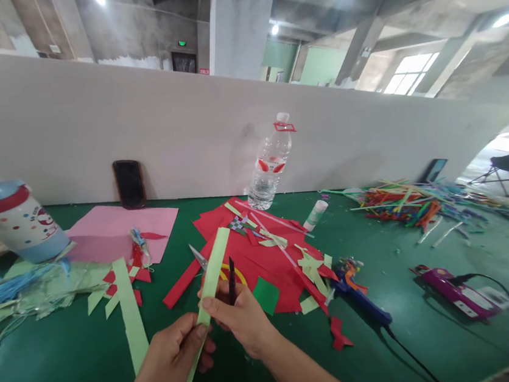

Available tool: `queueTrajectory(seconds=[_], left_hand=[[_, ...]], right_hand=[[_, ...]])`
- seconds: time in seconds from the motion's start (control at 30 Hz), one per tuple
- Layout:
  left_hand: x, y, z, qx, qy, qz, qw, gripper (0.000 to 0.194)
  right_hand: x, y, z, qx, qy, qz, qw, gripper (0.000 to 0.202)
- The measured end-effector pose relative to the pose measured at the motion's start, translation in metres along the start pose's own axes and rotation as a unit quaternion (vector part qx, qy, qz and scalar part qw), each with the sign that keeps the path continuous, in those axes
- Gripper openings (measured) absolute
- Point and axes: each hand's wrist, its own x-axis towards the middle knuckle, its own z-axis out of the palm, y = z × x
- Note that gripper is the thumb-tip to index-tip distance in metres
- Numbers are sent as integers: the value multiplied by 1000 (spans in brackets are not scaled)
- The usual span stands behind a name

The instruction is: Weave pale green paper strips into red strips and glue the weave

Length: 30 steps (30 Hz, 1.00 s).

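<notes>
A long light green paper strip slants up from the lower edge of the view, held between both hands. My left hand is closed around its lower part. Higher up, my right hand pinches the same strip with the thumb. A slim dark pen-like tool stands up from my right hand's fingers; its exact kind is unclear. Behind the hands lie scissors with what look like yellow handles, partly hidden by the strip. Red paper sheets and a green paper square lie just beyond.
Left are another green strip, pink paper, a cup and a phone. A water bottle and glue stick stand behind. Right lie a corded blue glue gun, a purple device and coloured sticks.
</notes>
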Motion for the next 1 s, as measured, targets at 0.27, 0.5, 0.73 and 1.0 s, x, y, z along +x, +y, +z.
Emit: queueTrajectory(seconds=[0.27, 0.5, 0.73, 1.0], left_hand=[[-2, 4, 1, 38, 10, -2, 999, 41], [0, 7, -2, 37, 4, -1, 999, 37], [3, -3, -5, -33, -25, 20, 999, 37], [-1, 1, -5, -11, 24, 0, 1000, 39]], right_hand=[[2, 3, 0, 6, 75, -49, 996, 45], [2, 4, -1, 36, 83, -56, 994, 45], [-1, 9, 6, 53, 45, -48, 996, 41], [-1, 6, 3, 42, 25, -45, 998, 39]])
